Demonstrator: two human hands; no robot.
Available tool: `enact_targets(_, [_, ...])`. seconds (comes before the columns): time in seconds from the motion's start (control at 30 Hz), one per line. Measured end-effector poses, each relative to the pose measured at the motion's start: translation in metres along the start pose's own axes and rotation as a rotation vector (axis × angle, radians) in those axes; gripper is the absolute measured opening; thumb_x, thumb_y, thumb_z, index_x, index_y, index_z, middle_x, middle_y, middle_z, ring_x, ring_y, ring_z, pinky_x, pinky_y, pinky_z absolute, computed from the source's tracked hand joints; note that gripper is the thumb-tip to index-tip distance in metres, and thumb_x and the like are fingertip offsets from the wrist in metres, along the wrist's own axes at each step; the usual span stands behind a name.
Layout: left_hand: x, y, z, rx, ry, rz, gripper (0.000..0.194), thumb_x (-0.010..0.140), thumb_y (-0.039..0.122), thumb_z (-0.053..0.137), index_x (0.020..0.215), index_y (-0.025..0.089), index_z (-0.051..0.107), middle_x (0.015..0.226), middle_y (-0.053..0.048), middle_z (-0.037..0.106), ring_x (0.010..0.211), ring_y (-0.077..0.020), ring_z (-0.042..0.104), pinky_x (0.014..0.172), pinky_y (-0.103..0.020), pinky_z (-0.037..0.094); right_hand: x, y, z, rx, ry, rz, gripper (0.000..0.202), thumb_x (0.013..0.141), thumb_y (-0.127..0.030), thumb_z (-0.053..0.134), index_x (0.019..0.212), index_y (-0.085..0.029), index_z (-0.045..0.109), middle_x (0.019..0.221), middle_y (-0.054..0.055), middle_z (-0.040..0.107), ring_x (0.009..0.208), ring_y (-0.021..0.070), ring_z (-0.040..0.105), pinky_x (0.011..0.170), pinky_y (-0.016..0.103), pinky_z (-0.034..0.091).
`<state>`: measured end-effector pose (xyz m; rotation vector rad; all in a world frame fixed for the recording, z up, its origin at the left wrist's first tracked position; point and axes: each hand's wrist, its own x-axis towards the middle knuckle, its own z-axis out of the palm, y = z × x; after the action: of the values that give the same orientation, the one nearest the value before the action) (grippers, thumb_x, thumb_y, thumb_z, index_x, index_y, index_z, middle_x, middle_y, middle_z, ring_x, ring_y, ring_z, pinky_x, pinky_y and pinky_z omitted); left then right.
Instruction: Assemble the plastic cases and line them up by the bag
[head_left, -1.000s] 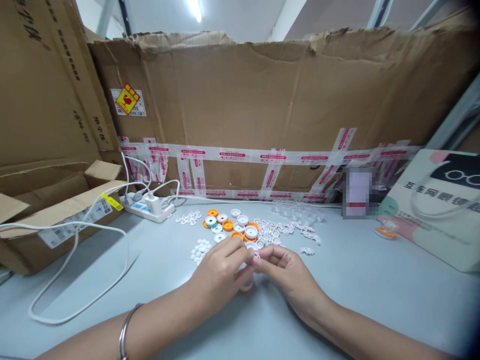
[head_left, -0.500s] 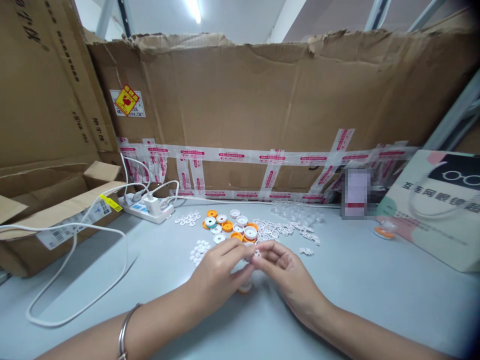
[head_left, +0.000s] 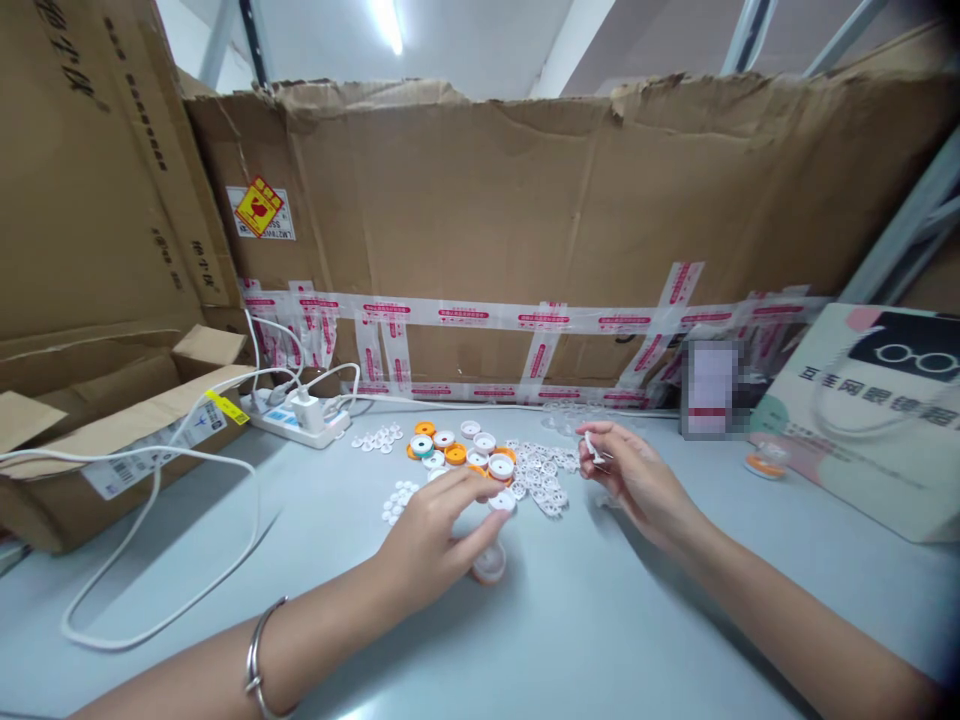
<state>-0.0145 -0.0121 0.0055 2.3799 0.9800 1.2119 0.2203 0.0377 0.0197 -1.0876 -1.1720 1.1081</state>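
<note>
"Looking left to right, what's the left hand (head_left: 424, 535) up to?"

"Thumb and finger are on either side of a white ring (head_left: 501, 501), imo. Can't tell if they're gripping it or just hovering. White caps (head_left: 397, 500) sit just left of that hand, orange and white wheels (head_left: 455, 454) are bunched behind it, and a cup-like piece with an orange edge (head_left: 489, 563) is on the surface (head_left: 600, 620) by the thumb."

"ok and further right?"

"A pile of white spoked pieces (head_left: 540, 482), then the right hand (head_left: 649, 490), which has a small white piece (head_left: 592, 448) pinched in its fingertips, up off the surface. Clear plastic bits (head_left: 559, 416) are behind."

"So what step is this?"

"Small-part handling, I'd say, with the hands well apart. Any move with that piece calls for a light, steady pinch, since it looks tiny and easy to drop lol."
</note>
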Motion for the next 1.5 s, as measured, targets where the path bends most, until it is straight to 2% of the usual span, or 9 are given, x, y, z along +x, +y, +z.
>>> enact_targets(0.13, [-0.001,-0.001,0.0,-0.001,-0.012,0.013,0.019,0.087,0.022,0.051,0.103,0.017,0.06,0.09,-0.005,0.062,0.085,-0.0157,0.057,0.075,-0.028,0.045,0.014,0.017,-0.014,-0.503,-0.111,-0.048,0.016,0.075,-0.03,0.048,0.082,-0.021,0.059,0.053,-0.005,0.045,0.046,0.0109,0.042,0.045,0.023,0.032])
enact_targets(0.33, [0.001,0.0,0.0,0.013,-0.023,0.012,0.017,0.087,0.02,0.049,0.098,0.016,0.06,0.088,-0.006,0.063,0.083,-0.0155,0.058,0.074,-0.027,0.045,0.018,0.031,-0.013,-0.98,-0.22,-0.281,0.023,0.073,-0.022,0.044,0.075,-0.02,0.067,0.076,0.004,0.063,0.068,0.0185,0.057,0.065,0.03,0.042])
enact_targets(0.47, [0.001,0.002,-0.001,0.012,-0.027,0.017,0.017,0.088,0.019,0.046,0.097,0.017,0.06,0.087,-0.006,0.063,0.082,-0.0155,0.058,0.073,-0.027,0.046,0.021,0.035,-0.013,-0.928,-0.212,-0.253,0.023,0.075,-0.027,0.047,0.081,-0.019,0.068,0.083,0.006,0.066,0.07,0.019,0.059,0.067,0.031,0.044])
enact_targets(0.57, [0.001,0.002,-0.001,0.021,-0.024,0.029,0.018,0.088,0.019,0.045,0.097,0.017,0.061,0.085,-0.005,0.063,0.08,-0.0158,0.058,0.071,-0.028,0.046,0.024,0.033,-0.015,-0.841,-0.146,-0.201,0.024,0.078,-0.031,0.047,0.085,-0.019,0.066,0.069,0.003,0.064,0.06,0.0168,0.057,0.058,0.03,0.043])
enact_targets(0.7, [0.002,0.0,-0.001,0.021,-0.016,0.026,0.018,0.087,0.019,0.046,0.099,0.017,0.06,0.087,-0.005,0.063,0.081,-0.016,0.059,0.072,-0.028,0.047,0.014,0.02,-0.002,-0.305,-0.105,0.022,0.025,0.069,-0.035,0.066,0.087,-0.019,0.061,0.067,0.0,0.064,0.057,0.013,0.055,0.057,0.026,0.043])
enact_targets(0.9, [0.001,-0.001,0.0,-0.038,0.004,0.054,0.04,0.078,0.021,0.062,0.117,0.021,0.05,0.107,-0.007,0.058,0.1,-0.019,0.054,0.086,-0.034,0.045,-0.034,0.002,0.041,0.253,-0.42,0.339,0.024,0.07,-0.034,0.071,0.083,-0.018,0.058,0.073,0.002,0.067,0.068,0.0122,0.061,0.066,0.024,0.044])
enact_targets(1.1, [0.003,0.002,0.003,-0.099,-0.018,0.15,0.04,0.078,0.016,0.063,0.116,0.021,0.053,0.106,-0.007,0.06,0.099,-0.018,0.055,0.087,-0.032,0.045,-0.055,0.009,0.056,0.447,-0.635,0.384,0.024,0.08,-0.032,0.061,0.099,-0.018,0.059,0.086,0.006,0.066,0.071,0.014,0.06,0.073,0.032,0.044])
enact_targets(1.37, [0.002,0.004,0.006,-0.065,0.097,0.275,0.041,0.078,0.012,0.06,0.117,0.021,0.052,0.101,-0.008,0.062,0.091,-0.0181,0.058,0.079,-0.032,0.048,-0.057,0.001,0.061,0.313,-0.685,0.293,0.028,0.079,-0.042,0.059,0.095,-0.019,0.06,0.082,0.005,0.065,0.078,0.0157,0.059,0.074,0.029,0.043])
enact_targets(1.5, [0.001,0.004,0.001,-0.016,0.142,0.29,0.046,0.077,0.013,0.059,0.122,0.021,0.049,0.102,-0.008,0.062,0.093,-0.0183,0.057,0.08,-0.033,0.048,-0.026,0.001,0.036,-0.165,-0.398,-0.047,0.026,0.077,-0.044,0.059,0.085,-0.02,0.059,0.074,0.002,0.064,0.073,0.0165,0.058,0.07,0.029,0.043])
